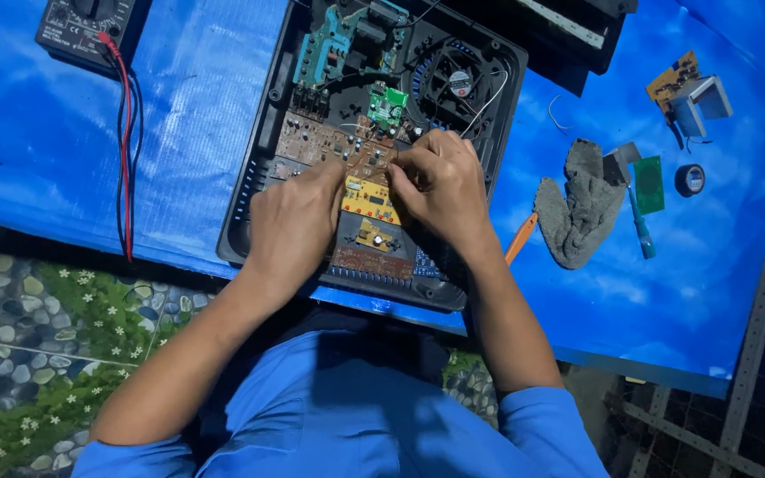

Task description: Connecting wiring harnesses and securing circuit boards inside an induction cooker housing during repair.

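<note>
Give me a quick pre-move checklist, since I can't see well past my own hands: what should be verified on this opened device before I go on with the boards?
1. Both hands on the work: left hand and right hand meet over the brown circuit board: ok.
2. What the fingertips pinch: hidden by the hands: cannot tell.
3. Black case lying flat on the blue sheet: ok.
4. Multimeter leads clear of the case: the red lead runs down the sheet beside it: ok.
5. Tools within reach: orange-handled tool and grey cloth lie by the right forearm: ok.
6. Device unpowered: no plug or switch visible: cannot tell.
</note>
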